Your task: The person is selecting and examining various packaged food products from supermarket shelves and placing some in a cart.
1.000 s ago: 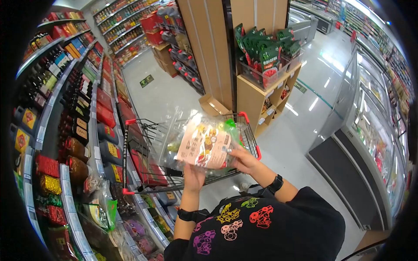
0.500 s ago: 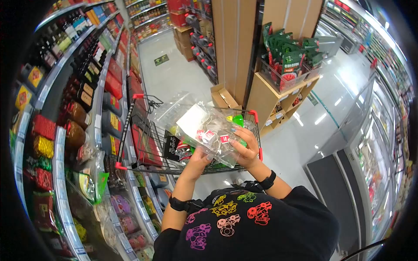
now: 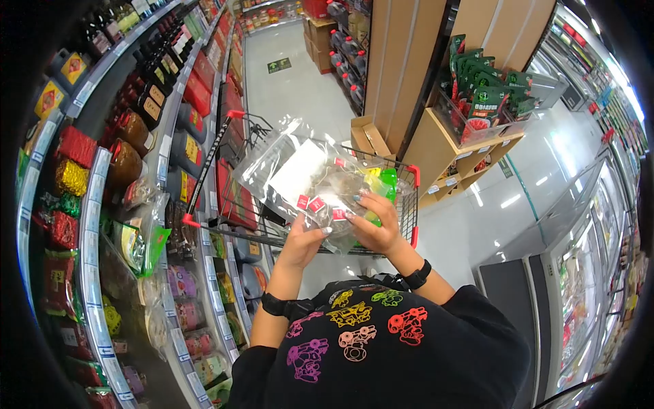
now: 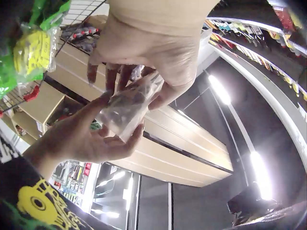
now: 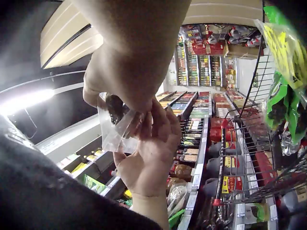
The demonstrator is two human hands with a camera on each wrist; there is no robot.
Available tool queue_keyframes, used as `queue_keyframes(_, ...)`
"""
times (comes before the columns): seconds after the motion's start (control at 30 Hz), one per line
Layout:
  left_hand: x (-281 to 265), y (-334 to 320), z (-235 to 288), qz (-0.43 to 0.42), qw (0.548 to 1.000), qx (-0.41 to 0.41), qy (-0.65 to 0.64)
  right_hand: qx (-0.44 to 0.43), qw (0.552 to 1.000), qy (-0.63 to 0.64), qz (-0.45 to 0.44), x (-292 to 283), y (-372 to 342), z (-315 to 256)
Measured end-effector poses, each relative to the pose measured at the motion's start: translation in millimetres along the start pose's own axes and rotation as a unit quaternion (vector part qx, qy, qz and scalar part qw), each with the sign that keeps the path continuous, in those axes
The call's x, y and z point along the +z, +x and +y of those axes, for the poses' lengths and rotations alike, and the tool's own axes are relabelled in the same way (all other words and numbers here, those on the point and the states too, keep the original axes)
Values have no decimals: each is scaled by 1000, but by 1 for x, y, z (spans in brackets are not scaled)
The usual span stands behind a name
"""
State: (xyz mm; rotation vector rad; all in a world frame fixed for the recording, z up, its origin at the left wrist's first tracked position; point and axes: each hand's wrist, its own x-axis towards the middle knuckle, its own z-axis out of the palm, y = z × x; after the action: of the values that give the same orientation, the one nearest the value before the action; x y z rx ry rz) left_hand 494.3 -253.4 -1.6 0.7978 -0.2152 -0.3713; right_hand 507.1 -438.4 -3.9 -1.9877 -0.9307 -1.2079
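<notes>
Left hand (image 3: 302, 247) and right hand (image 3: 378, 223) grip a clear red-tagged plastic bag (image 3: 320, 183), mid-frame. Beneath stands a black wire cart (image 3: 410, 210).

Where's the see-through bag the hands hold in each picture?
Head: the clear plastic bag is near the middle, held by the left hand and right hand.
Left wrist: left of the middle, between the hands.
Right wrist: left of the middle, between the hands.
Shared landmark: the wire shopping cart, middle, then upper left, then right.
</notes>
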Motion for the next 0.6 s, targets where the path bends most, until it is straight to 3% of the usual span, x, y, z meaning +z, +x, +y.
queue_keyframes(0.43, -13, -5, 8, 37, 997, 22, -60, 83, 996, -29, -7, 3, 0, -7)
queue_keyframes(0.53, -3, -2, 14, 49, 997, 32, -51, 67, 996, -53, -14, 1, -3, -5)
queue_keyframes(0.6, -14, -1, 10, 23, 998, 22, -57, 80, 995, -46, -22, -3, 2, -6)
